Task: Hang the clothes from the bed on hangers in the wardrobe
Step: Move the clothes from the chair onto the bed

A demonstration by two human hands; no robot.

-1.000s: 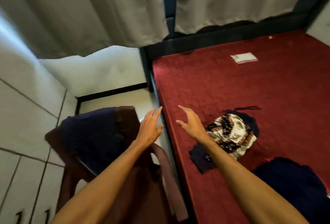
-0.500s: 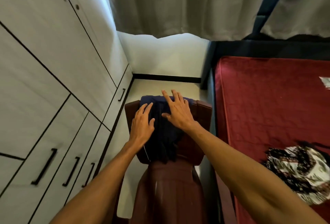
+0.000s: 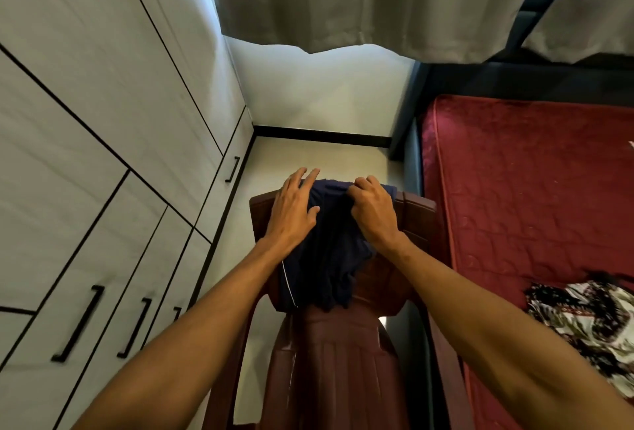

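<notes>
With your right hand (image 3: 374, 215) clenched on the dark navy cloth garment (image 3: 329, 258) at frame centre and left hand (image 3: 291, 215) flat on it, lift it straight off the maroon plastic chair (image 3: 413, 211).

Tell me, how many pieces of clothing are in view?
2. A dark navy garment hangs over the brown plastic chair's backrest, under the left hand and right hand. A black-and-white patterned garment lies on the red mattress at the right edge. Others may be hidden out of frame.
</notes>
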